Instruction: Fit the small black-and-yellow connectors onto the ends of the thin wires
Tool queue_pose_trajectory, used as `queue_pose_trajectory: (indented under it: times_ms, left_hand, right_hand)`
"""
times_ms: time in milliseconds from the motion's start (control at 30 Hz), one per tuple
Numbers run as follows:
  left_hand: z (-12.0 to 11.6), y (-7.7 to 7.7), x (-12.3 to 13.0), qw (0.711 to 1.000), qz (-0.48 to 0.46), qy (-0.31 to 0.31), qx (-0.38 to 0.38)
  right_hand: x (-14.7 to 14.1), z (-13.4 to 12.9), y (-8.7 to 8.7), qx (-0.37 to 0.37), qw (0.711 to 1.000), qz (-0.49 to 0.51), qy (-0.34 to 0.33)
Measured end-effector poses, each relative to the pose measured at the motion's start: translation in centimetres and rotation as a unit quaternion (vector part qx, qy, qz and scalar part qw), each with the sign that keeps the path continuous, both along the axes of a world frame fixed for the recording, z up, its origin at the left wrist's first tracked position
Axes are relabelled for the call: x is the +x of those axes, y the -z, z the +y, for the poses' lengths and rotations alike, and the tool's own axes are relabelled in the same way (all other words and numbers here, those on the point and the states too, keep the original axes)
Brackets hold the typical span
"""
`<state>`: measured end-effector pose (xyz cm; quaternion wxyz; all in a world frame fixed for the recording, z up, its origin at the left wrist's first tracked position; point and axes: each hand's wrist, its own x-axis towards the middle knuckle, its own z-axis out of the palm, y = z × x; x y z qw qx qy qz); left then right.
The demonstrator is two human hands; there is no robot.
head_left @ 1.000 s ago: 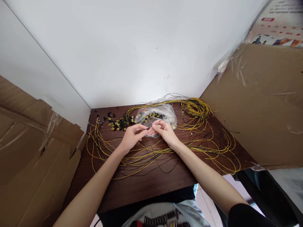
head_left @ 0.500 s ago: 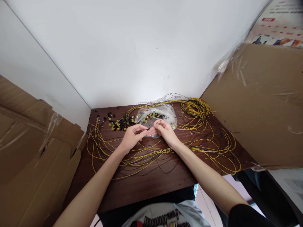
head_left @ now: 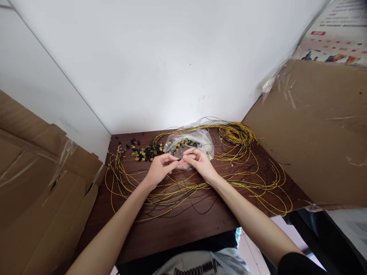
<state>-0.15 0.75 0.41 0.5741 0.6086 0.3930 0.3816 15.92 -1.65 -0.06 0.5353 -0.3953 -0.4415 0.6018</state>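
Observation:
My left hand [head_left: 160,169] and my right hand [head_left: 201,163] meet over the middle of the table, both with fingers pinched. A thin black wire [head_left: 180,159] runs between their fingertips, and each hand grips it; its small end detail is too fine to make out. Just behind my hands lies a clear plastic bag [head_left: 207,138] with yellow-and-black connectors in or under it. A heap of similar connectors [head_left: 146,152] sits behind and left of my left hand. Beneath my wrists stretches a loose bundle of yellow and black wires [head_left: 183,188].
A coil of yellow and black wires [head_left: 239,133] lies at the back right of the brown table [head_left: 177,238]. Small black parts [head_left: 133,142] are scattered at the back left. Cardboard panels [head_left: 43,198] stand left and cardboard [head_left: 318,130] right; a white wall [head_left: 177,68] closes the back.
The view has tilted slightly, so the scene sits a little lower. My right fingers have shifted slightly on the black wire; both hands stay together.

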Motion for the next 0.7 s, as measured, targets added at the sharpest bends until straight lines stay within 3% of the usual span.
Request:
queue_pose_trajectory:
  times_ms: [133, 333, 700]
  left_hand:
    - [0.06, 0.07, -0.02, 1.0, 0.003, 0.003, -0.001]
    - [0.19, 0.09, -0.11, 1.0, 0.023, 0.007, 0.006]
    - [0.3, 0.52, -0.24, 0.999, 0.02, 0.024, 0.014]
  right_hand:
    - [-0.01, 0.05, 0.07, 0.01, 0.999, -0.026, -0.015]
    - [-0.19, 0.21, 0.16, -0.013, 1.0, 0.026, 0.006]
    - [-0.23, 0.16, 0.29, 0.01, 1.0, -0.015, -0.006]
